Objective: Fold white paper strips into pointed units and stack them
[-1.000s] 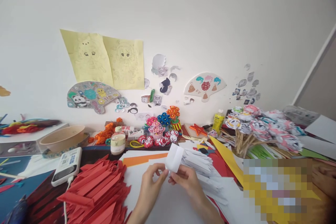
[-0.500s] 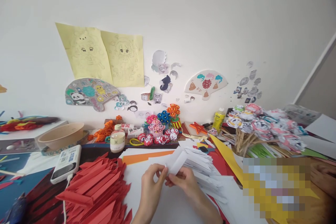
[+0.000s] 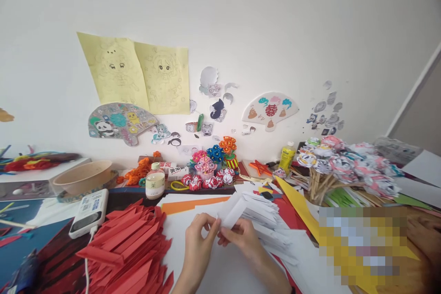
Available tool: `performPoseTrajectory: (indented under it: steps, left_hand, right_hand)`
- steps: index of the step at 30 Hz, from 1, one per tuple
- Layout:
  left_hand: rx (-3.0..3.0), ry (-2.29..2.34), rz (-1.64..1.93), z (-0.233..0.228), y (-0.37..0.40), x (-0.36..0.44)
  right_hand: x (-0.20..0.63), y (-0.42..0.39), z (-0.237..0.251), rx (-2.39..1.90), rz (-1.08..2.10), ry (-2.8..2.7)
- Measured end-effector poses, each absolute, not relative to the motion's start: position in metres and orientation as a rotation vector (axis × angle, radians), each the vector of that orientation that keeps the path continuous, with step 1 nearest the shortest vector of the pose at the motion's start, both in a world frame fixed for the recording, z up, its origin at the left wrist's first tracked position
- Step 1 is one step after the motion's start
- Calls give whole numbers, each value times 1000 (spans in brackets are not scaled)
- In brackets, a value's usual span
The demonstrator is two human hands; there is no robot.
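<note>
While spread across the table (image 3: 213, 280), meets at six o'clock: pile of folded red strips (image 3: 127, 248) at eight o'clock, stack of folded white strips (image 3: 265, 220) at four. Left hand (image 3: 200, 241) and right hand (image 3: 241, 238) raised side by side, wrists low, fingertips pinching one white paper strip (image 3: 232, 213). Angled up toward one o'clock, just above the white sheet.

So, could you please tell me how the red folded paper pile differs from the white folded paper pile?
The red folded paper pile lies left of the left hand; the white folded paper pile lies behind the right hand. The red pile looks larger and more spread out than the white. Neither hand touches the red pile; both hold a white strip beside the white one. Both hold long pointed folded strips.
</note>
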State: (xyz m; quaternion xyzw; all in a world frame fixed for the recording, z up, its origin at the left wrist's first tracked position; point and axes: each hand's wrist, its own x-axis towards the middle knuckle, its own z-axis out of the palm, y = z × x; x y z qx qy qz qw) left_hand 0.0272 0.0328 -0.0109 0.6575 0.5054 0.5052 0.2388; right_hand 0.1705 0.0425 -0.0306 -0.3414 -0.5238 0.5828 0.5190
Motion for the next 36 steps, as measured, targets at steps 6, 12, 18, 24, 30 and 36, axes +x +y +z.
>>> performPoseTrajectory:
  steps: [6,12,18,24,30,36]
  left_hand:
    - [1774,1349,1352,-12,32,29]
    - [1753,1244,1289,-8,37,26]
    - [1750,1298,1362,-7,34,22]
    - [1794,1301,1334,-7,34,22]
    - [1889,1220,1184,-2,32,22]
    - [1897,1117,1141,-5,28,26]
  right_hand:
    - [170,44,-31,-787,1328,-1287]
    - [170,43,-29,-775,1293,-1277]
    - [170,43,-32,-792,1286,-1323]
    - [170,46,-36,-805,1279,-1331]
    - [174,46,-31,-816,1239,-1326]
    - [174,45,-33,-828,1241,-1337]
